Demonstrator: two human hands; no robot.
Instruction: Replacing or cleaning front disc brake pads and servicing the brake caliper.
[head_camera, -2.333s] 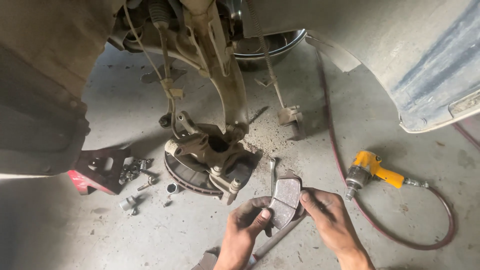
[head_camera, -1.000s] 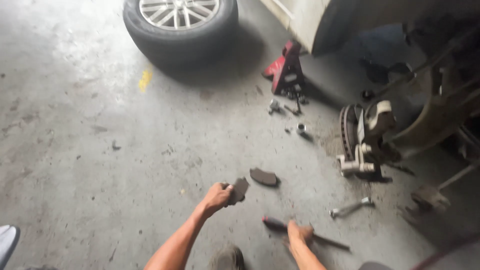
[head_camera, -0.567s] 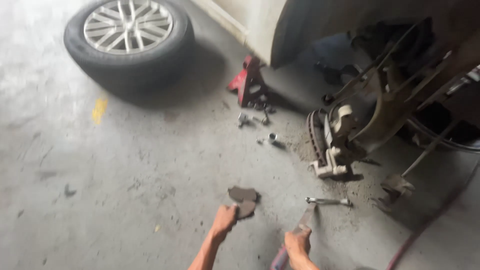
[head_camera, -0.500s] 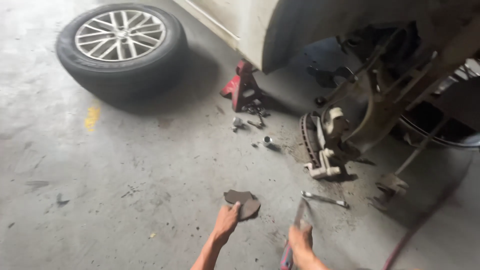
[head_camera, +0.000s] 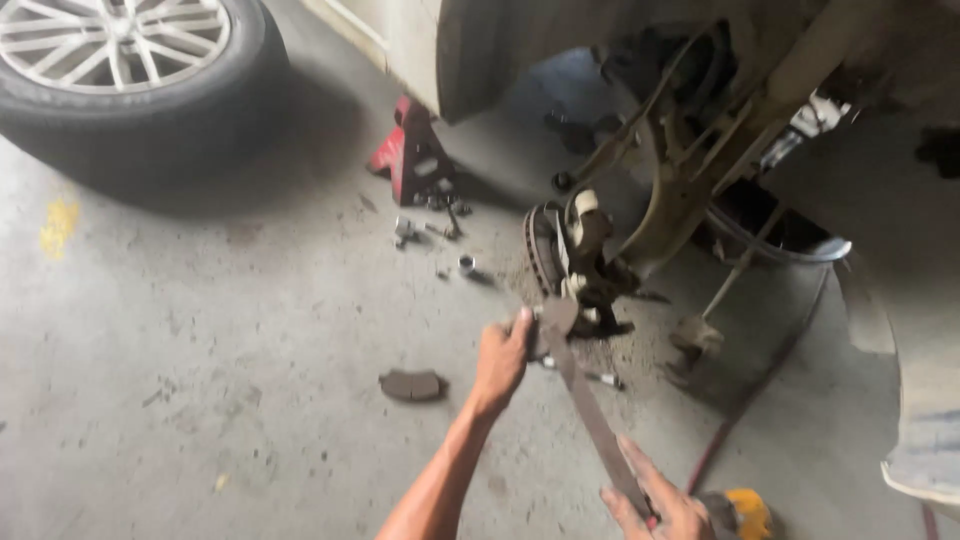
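Landmark: brake disc and hub (head_camera: 560, 262), hanging under the raised car.

Left hand (head_camera: 500, 362) just below the disc, fingers closed around the upper end of a long flat bar (head_camera: 590, 420), presumably to steady its tip near the hub. Right hand (head_camera: 668, 508) further below, wrapped on the bar's lower end; cut off by the frame edge.

Loose brake pad (head_camera: 411, 384) lies flat on the floor, left of the disc. Red jack stand (head_camera: 410, 155) up-left, small fasteners (head_camera: 430, 228) beside it. Wheel (head_camera: 120, 70) far left.

Motion blur: the bar tip and anything pinched with it cannot be made out. Yellow tool (head_camera: 748, 512) mostly hidden.
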